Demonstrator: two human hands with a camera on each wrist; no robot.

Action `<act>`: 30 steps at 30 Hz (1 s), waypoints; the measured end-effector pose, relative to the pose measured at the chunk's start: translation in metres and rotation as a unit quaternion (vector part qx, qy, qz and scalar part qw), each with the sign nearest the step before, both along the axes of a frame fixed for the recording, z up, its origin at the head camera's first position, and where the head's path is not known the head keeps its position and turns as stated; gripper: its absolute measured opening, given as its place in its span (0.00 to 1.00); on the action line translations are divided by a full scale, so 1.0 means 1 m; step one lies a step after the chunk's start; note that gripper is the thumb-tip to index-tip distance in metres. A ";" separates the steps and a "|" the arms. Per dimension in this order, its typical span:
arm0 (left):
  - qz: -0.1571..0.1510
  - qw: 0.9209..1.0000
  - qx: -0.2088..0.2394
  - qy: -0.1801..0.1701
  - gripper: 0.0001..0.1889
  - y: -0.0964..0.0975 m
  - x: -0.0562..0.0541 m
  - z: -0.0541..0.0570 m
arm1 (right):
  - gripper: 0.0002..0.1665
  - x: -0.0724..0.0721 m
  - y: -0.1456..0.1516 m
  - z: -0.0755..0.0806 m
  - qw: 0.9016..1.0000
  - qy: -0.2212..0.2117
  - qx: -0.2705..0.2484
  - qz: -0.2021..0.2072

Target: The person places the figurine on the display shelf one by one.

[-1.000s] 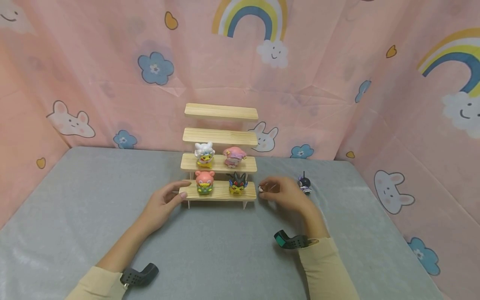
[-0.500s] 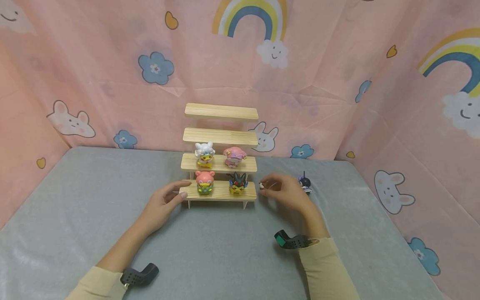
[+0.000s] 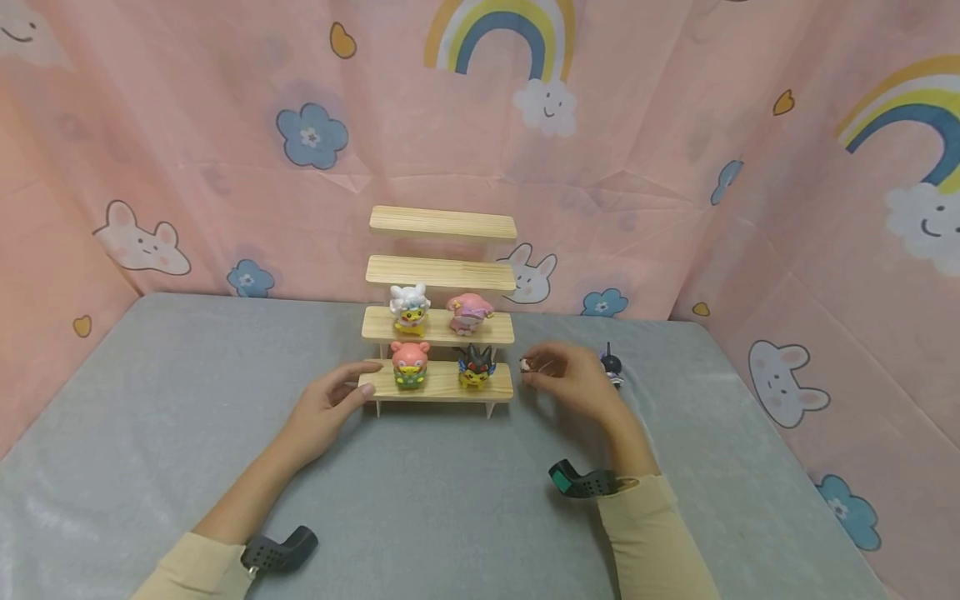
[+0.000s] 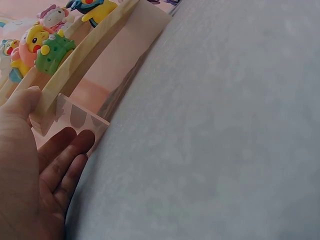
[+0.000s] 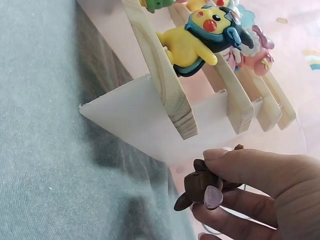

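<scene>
A tiered wooden display stand [image 3: 442,392] stands on the grey cloth. My left hand [image 3: 318,417] holds the left end of its lowest shelf between thumb and index finger; the left wrist view shows the other fingers hanging beside the clear side support [image 4: 82,112]. Just off the stand's right end, my right hand [image 3: 573,383] pinches a small dark brown figurine [image 5: 197,185] with a pale pink part. A pink-hooded figurine [image 3: 410,367] and a black-eared one [image 3: 476,368] sit on the lowest shelf. On the second shelf are a white-hooded figurine [image 3: 409,312] and a pink one [image 3: 469,314].
Another dark figurine [image 3: 611,365] sits on the cloth behind my right hand, partly hidden by it. The upper two shelves [image 3: 441,272] rise behind the figurines. A pink printed curtain [image 3: 637,217] hangs at the back and sides.
My right hand has shifted slightly to the right and away from me with the brown figurine, covering more of the dark figurine behind it. My left hand stays put.
</scene>
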State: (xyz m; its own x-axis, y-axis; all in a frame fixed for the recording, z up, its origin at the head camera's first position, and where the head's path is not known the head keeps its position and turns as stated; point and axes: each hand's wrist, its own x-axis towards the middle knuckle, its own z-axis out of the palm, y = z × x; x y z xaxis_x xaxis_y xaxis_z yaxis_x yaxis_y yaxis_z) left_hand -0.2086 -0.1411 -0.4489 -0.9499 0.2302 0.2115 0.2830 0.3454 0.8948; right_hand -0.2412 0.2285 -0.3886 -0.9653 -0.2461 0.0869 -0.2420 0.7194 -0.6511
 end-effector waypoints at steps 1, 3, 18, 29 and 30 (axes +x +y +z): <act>0.000 1.000 0.000 -0.001 0.19 0.000 0.000 0.000 | 0.13 0.000 0.000 0.000 1.000 0.004 -0.001 -0.001; -0.001 1.000 -0.001 0.000 0.19 0.000 0.000 0.001 | 0.14 0.001 0.000 0.001 1.000 0.009 -0.011 -0.007; -0.001 1.000 -0.004 0.003 0.19 0.000 0.002 0.001 | 0.18 0.013 -0.002 0.037 0.965 0.085 -0.247 0.020; 0.001 1.000 -0.003 0.000 0.19 0.000 0.001 0.001 | 0.20 0.018 -0.008 0.049 0.940 0.148 -0.309 -0.001; 0.001 1.000 -0.003 0.000 0.19 0.000 0.001 0.001 | 0.20 0.018 -0.009 0.049 0.938 0.149 -0.312 0.001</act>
